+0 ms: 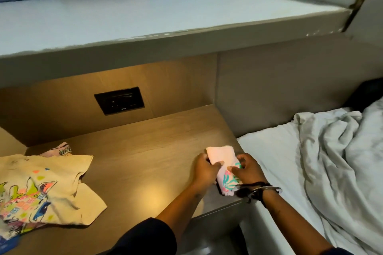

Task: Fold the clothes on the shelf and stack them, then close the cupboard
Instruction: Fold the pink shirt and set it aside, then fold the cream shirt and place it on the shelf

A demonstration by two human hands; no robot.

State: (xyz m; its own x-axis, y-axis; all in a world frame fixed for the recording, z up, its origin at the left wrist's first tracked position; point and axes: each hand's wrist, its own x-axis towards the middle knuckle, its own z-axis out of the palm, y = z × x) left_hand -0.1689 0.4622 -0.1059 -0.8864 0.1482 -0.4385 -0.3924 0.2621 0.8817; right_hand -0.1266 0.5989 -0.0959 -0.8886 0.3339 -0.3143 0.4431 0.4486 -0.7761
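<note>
While your left hand (207,171) and right hand (247,171) pinch the pink garment (220,156) at the right edge of the wooden ledge (145,151) (front corner), a loose grip could let it unfold or slide off.

No wording could be read anywhere. The cream cotton T-shirt (51,188) carried a bright cartoon print with blocky coloured shapes that might have been letters, too blurred to make out. The black rectangular wall socket panel (119,100) bore one tiny pale mark, illegible.
</note>
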